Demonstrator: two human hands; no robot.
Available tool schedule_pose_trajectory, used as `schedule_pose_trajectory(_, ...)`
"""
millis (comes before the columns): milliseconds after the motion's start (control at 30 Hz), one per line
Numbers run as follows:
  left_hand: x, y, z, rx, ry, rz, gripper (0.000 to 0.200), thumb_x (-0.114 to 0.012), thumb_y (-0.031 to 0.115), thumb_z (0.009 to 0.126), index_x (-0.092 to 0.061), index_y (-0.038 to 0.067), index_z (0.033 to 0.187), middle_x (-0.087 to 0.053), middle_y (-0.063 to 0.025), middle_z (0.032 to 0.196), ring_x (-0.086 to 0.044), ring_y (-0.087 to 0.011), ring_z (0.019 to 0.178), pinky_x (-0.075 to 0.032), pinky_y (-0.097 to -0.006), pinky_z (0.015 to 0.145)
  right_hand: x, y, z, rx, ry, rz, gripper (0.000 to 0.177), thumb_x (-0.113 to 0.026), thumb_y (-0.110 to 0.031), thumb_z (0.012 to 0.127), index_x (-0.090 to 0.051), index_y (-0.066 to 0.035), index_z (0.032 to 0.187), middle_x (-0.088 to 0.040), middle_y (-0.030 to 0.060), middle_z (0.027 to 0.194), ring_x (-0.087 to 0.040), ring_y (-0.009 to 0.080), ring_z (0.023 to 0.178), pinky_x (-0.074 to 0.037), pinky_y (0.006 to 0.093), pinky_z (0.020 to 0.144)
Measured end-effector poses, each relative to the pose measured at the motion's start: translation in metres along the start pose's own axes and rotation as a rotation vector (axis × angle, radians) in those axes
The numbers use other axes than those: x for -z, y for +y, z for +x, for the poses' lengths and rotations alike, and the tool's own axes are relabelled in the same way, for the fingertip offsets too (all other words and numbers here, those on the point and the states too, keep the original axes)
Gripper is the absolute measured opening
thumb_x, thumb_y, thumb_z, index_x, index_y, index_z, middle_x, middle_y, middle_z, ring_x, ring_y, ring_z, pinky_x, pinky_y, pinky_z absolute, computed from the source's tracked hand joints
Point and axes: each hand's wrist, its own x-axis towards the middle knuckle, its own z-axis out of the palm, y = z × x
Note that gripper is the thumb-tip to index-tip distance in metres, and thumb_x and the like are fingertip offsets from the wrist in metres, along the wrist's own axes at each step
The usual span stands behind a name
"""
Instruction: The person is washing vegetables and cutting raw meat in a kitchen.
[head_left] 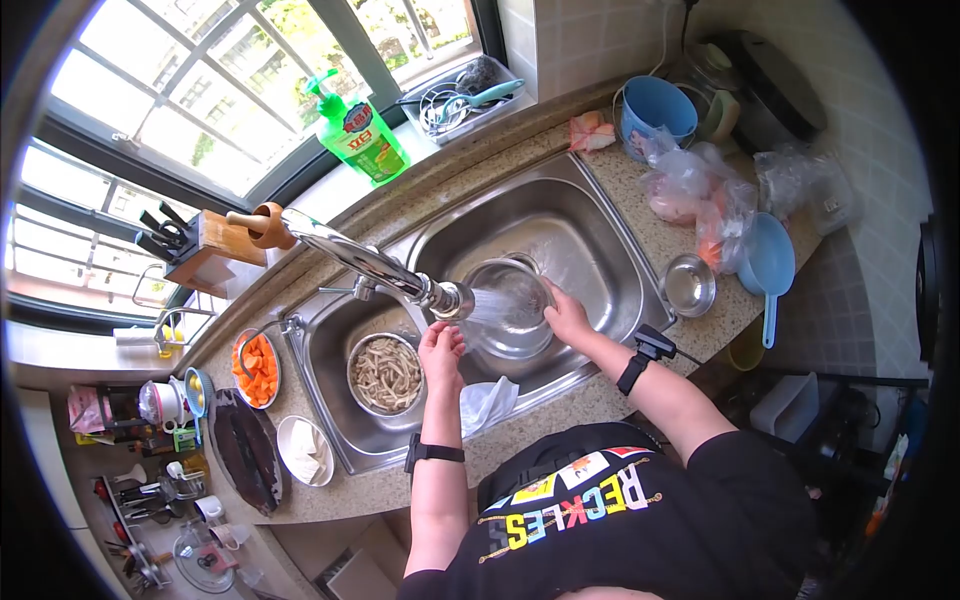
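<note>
1. Here, the right hand holds the bowl by its near rim, fingers closed on the edge.
2. The bowl sits tilted in the right basin of the sink, with water from the faucet spraying straight into it.
3. The left hand is raised just below the spray head, fingers curled; whether they grip it I cannot tell.
4. In the left basin stands a pan of pale strips.
5. A white bag lies on the front edge of the sink, between the arms.
6. On the tabletop, a plate of carrots sits left of the sink, and a small steel bowl and a blue scoop sit to its right.
</note>
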Motion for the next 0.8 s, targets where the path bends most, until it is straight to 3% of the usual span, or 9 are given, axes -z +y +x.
schedule_pose_trajectory(100,0.005,0.006,0.008,0.012,0.021,-0.034,0.015,-0.052,0.009,0.085,-0.052,0.008,0.1,-0.059,-0.0067,0.083,-0.057,-0.0146,0.067,-0.047,-0.0249,0.056,0.018,-0.045,-0.003,0.366,-0.122,-0.554,0.061,-0.049,-0.003,0.074,-0.038,-0.018,0.132,-0.06,0.0101,0.081,-0.06,0.0264,0.072,-0.049,0.0375,0.064)
schedule_pose_trajectory(333,0.028,0.052,0.029,-0.093,0.178,-0.173,0.036,-0.054,0.005,0.082,-0.042,0.011,0.115,-0.053,-0.0049,0.089,-0.052,-0.0138,0.074,-0.045,-0.0268,0.061,-0.005,-0.067,0.007,0.76,-0.102,-0.753,0.054,-0.05,-0.007,0.075,-0.044,-0.017,0.128,-0.052,0.0036,0.067,-0.056,0.0191,0.059,-0.048,0.0303,0.054)
schedule_pose_trajectory(467,0.058,0.08,0.051,-0.174,0.245,-0.245,0.049,-0.057,0.007,0.08,-0.035,0.011,0.124,-0.048,-0.0079,0.104,-0.05,-0.0176,0.087,-0.044,-0.0313,0.071,-0.014,-0.07,0.006,0.774,-0.051,-0.728,0.052,-0.05,-0.008,0.075,-0.046,-0.014,0.127,-0.051,0.0031,0.066,-0.055,0.018,0.058,-0.048,0.0292,0.053)
schedule_pose_trajectory(500,0.063,0.087,0.054,-0.175,0.252,-0.222,0.065,-0.059,0.01,0.08,-0.024,0.011,0.134,-0.042,-0.009,0.117,-0.045,-0.0207,0.103,-0.038,-0.0393,0.086,-0.012,-0.072,0.003,0.757,-0.049,-0.729,0.052,-0.05,-0.008,0.075,-0.045,-0.013,0.127,-0.051,0.003,0.066,-0.055,0.0181,0.059,-0.048,0.0294,0.054)
schedule_pose_trajectory(533,0.065,0.092,0.058,-0.171,0.254,-0.223,0.065,-0.059,0.01,0.08,-0.024,0.011,0.134,-0.042,-0.009,0.117,-0.045,-0.0207,0.103,-0.038,-0.0393,0.086,-0.009,-0.073,0.002,0.738,-0.048,-0.732,0.052,-0.05,-0.008,0.075,-0.045,-0.012,0.127,-0.051,0.003,0.066,-0.055,0.0183,0.059,-0.048,0.0297,0.054)
schedule_pose_trajectory(600,0.066,0.099,0.066,-0.23,0.284,-0.186,0.079,-0.061,0.014,0.079,-0.012,0.012,0.14,-0.033,-0.0101,0.132,-0.034,-0.0227,0.121,-0.025,-0.0465,0.098,-0.006,-0.07,0.0,0.676,-0.075,-0.713,0.052,-0.05,-0.007,0.075,-0.045,-0.011,0.127,-0.055,0.0046,0.071,-0.057,0.0205,0.062,-0.048,0.0311,0.057)
schedule_pose_trajectory(633,0.065,0.101,0.069,-0.25,0.253,-0.183,0.084,-0.061,0.019,0.079,-0.005,0.012,0.141,-0.023,-0.0079,0.141,-0.022,-0.0203,0.131,-0.006,-0.0504,0.103,-0.003,-0.068,0.0,0.616,-0.093,-0.692,0.052,-0.049,-0.006,0.075,-0.045,-0.011,0.126,-0.059,0.0062,0.075,-0.059,0.0228,0.065,-0.049,0.0324,0.059)
schedule_pose_trajectory(733,0.056,0.107,0.079,-0.232,0.15,-0.175,0.082,-0.058,0.026,0.079,-0.006,0.013,0.141,-0.021,-0.0098,0.143,-0.01,-0.0249,0.134,-0.001,-0.0504,0.103,0.001,-0.05,0.001,0.472,-0.073,-0.496,0.053,-0.049,-0.005,0.074,-0.044,-0.01,0.127,-0.063,0.0126,0.087,-0.06,0.029,0.074,-0.048,0.037,0.065)
schedule_pose_trajectory(800,0.055,0.103,0.091,-0.223,0.09,-0.205,0.079,-0.056,0.028,0.08,-0.007,0.014,0.141,-0.019,-0.0068,0.145,-0.01,-0.0205,0.135,0.006,-0.0509,0.102,0.002,-0.027,0.002,0.296,-0.108,-0.442,0.054,-0.05,-0.004,0.071,-0.045,-0.008,0.125,-0.061,0.0186,0.093,-0.06,0.0332,0.078,-0.047,0.0403,0.069)
